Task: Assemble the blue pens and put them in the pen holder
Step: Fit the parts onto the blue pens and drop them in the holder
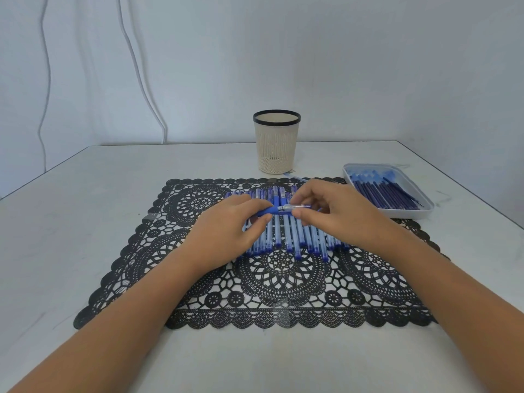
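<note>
A blue pen lies crosswise above a row of several blue pen barrels on the black lace mat. My left hand grips the pen's dark blue grip end. My right hand pinches its clear end between thumb and fingers. The cream mesh pen holder with a black rim stands upright beyond the mat; no pens show inside it. The left part of the barrel row is hidden under my left hand.
A white tray at the right holds several dark blue refills and some light blue parts. The white table's edges run back on the left and right. White cables hang on the wall at the left.
</note>
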### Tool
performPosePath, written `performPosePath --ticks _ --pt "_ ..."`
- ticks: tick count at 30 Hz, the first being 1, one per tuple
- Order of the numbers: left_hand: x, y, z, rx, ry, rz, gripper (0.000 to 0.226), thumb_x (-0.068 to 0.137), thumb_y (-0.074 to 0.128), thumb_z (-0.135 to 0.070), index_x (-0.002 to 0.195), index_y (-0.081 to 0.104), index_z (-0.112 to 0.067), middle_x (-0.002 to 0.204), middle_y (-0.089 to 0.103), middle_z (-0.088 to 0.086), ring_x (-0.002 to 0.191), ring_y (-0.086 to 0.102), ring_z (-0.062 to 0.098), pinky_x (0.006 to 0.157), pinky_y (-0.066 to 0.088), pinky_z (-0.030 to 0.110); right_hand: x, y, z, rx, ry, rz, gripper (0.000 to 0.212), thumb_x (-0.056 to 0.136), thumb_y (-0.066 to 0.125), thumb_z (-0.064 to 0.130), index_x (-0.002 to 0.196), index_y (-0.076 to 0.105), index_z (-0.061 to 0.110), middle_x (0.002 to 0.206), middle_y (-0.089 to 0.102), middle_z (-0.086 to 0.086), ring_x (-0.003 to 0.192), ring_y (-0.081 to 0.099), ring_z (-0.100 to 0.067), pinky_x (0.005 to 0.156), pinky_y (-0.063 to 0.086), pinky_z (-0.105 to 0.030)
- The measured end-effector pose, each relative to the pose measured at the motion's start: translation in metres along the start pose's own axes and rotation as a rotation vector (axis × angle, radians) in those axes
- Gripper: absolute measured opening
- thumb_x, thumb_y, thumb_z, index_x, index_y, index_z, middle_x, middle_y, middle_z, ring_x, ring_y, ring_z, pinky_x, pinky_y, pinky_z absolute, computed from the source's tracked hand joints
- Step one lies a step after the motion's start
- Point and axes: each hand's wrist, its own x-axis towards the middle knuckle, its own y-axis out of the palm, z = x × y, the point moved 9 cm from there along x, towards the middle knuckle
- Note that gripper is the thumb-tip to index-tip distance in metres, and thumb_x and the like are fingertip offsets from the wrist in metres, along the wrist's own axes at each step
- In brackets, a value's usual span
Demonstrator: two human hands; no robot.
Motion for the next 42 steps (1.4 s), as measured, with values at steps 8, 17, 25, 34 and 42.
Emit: performPosePath --ticks 8,17,25,34,42 --pt "0.001 -0.007 0.005 -0.013 -0.040 -0.033 0.031 0.095 0.046 -0.033 0.115 0.063 -0.017 0.085 0.049 -0.019 0.071 0.041 -0.005 0.065 0.032 0.012 -0.003 -0.026 0.002 0.052 0.009 -0.119 0.004 0.087 0.060 0.025 0.089 0.062 0.028 0.078 0.060 0.012 0.062 0.049 0.005 0.060 0.039 -0.002" --pt "0.002 -0.005 -0.002 -0.066 -0.002 -0.043 0.039 0.091 0.040 -0.042 0.112 0.064 -0.020 0.074 0.042 -0.029 0.072 0.044 -0.011 0.063 0.034 0.013 0.002 -0.006 -0.005 0.025 0.026 -0.073 0.007 0.088 0.061 0.024 0.093 0.062 0.029 0.081 0.061 0.016 0.073 0.057 0.000 0.065 0.041 -0.004" --pt "0.002 0.001 0.000 -0.169 -0.117 0.025 0.027 0.096 0.045 -0.030 0.111 0.065 -0.020 0.070 0.056 -0.016 0.060 0.047 -0.002 0.056 0.033 0.019 0.003 0.000 -0.004 0.187 -0.012 -0.105 0.016 0.086 0.064 0.016 0.085 0.064 0.032 0.075 0.067 0.000 0.074 0.064 -0.024 0.071 0.051 -0.036" --pt "0.009 0.012 0.006 -0.292 -0.208 0.194 0.022 0.097 0.042 -0.026 0.105 0.062 -0.025 0.078 0.063 0.009 0.055 0.046 0.011 0.053 0.037 0.024 0.003 0.003 -0.013 0.081 -0.015 -0.122 0.018 0.089 0.058 0.026 0.106 0.062 0.032 0.088 0.061 0.019 0.081 0.056 0.008 0.073 0.042 -0.008" --pt "0.020 -0.031 0.042 -0.334 -0.506 -0.095 0.022 0.093 0.050 -0.018 0.113 0.058 -0.019 0.090 0.066 -0.004 0.073 0.060 0.014 0.062 0.047 0.015 0.005 0.000 -0.070 -0.308 0.185 -0.094 0.041 0.097 0.043 0.027 0.136 0.045 0.015 0.140 0.045 -0.002 0.128 0.039 -0.014 0.104 0.027 -0.024"
